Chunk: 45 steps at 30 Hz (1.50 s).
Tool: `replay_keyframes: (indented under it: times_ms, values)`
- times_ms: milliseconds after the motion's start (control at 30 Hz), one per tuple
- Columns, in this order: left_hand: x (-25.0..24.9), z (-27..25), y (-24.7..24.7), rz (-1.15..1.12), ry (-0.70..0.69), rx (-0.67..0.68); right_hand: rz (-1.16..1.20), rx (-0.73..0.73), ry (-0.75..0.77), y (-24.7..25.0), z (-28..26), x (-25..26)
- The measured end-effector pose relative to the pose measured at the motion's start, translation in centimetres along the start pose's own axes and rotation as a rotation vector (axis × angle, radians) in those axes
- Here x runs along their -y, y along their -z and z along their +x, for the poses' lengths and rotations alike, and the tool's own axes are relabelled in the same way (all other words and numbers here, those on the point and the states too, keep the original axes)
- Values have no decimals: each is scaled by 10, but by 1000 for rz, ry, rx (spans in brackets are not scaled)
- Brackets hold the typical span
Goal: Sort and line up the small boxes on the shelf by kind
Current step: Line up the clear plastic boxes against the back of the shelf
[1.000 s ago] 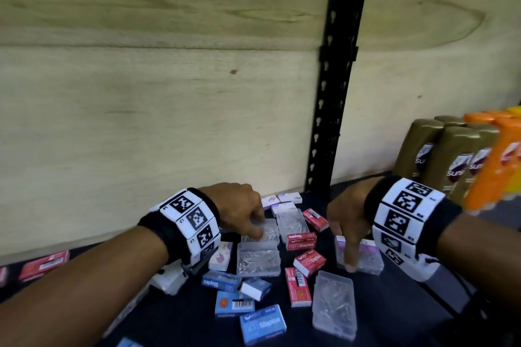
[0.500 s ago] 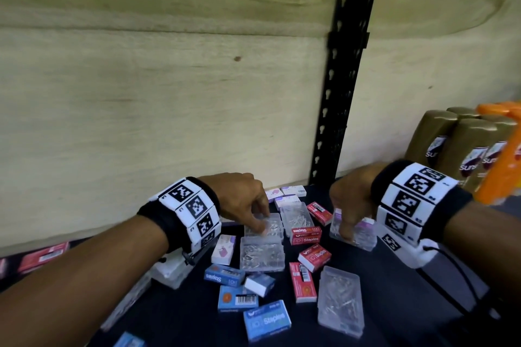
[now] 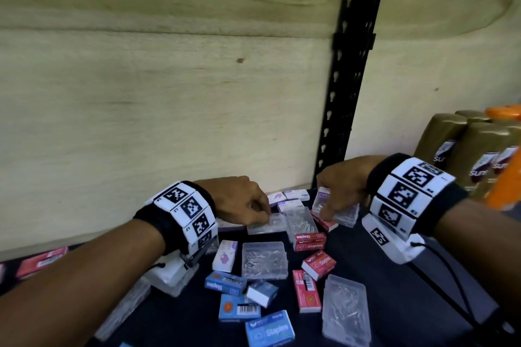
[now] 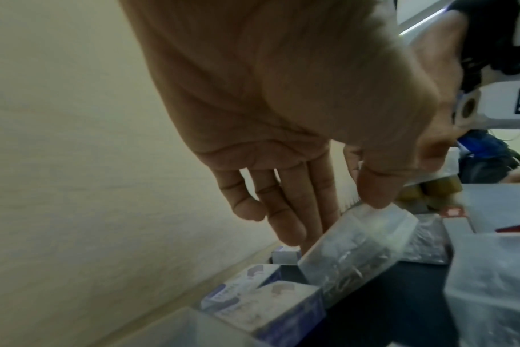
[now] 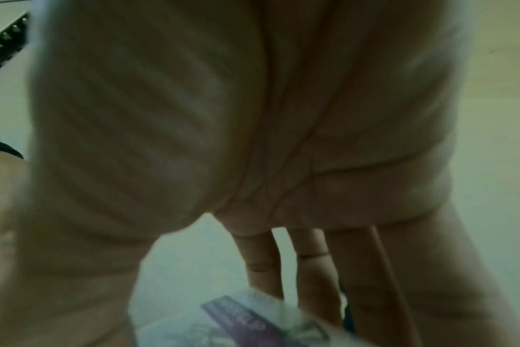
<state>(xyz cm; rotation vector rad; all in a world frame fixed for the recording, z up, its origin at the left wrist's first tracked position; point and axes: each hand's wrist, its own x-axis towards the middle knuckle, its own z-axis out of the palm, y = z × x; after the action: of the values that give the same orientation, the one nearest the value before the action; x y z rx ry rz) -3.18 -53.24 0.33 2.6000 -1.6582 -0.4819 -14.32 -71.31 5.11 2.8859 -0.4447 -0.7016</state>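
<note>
A dark shelf (image 3: 394, 276) ran along a pale plywood back panel (image 3: 141, 93), with a black slotted upright (image 3: 346, 93) standing at the shelf's back edge. Gold-capped bottles (image 3: 462, 146) stood at the right end of the shelf, beside an orange bottle (image 3: 504, 186).

The left hand (image 3: 239, 200) reached to the back edge, its fingers and thumb pinching a clear plastic box (image 3: 266, 224) of metal clips; in the left wrist view that clear plastic box (image 4: 357, 246) was tipped up on one edge, the thumb on its top corner. The right hand (image 3: 341, 186) was clamped on a clear box with a purple label (image 3: 342, 211), held lifted and tilted just off the shelf near the upright; the right wrist view was blurred, showing only the purple label (image 5: 241, 326) below the fingers (image 5: 315, 270).

The rest lay scattered across the middle of the shelf, unsorted. Two clear boxes lay flat: one (image 3: 263, 260) central, another (image 3: 345, 310) toward the front edge. Blue staple boxes (image 3: 269, 328) clustered at the front, red staple boxes (image 3: 310, 241) lay right of centre, and small white and purple boxes (image 3: 296, 194) sat against the back edge. A further red box (image 3: 42, 260) lay at the far left end.
</note>
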Motion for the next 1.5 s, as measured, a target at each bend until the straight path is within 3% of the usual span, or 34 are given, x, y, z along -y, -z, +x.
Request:
replay_keyframes:
  times_ms: [267, 533, 667, 800, 1100, 1500]
  values:
    - [20, 8, -4, -123, 119, -8, -14, -80, 68, -3, 14, 8]
    - [13, 8, -3, -180, 58, -16, -9, -74, 99, -8, 21, 9]
    - [12, 9, -6, -47, 88, -34, 21, -92, 119, -7, 20, 7]
    - [11, -2, 0, -109, 101, -88, -1, -123, 140, -3, 17, 7]
    - [35, -76, 22, -65, 238, -141, -6, -186, 250, 22, 9, 52]
    - [86, -247, 19, -88, 534, -132, -60, -242, 562, 55, -11, 202]
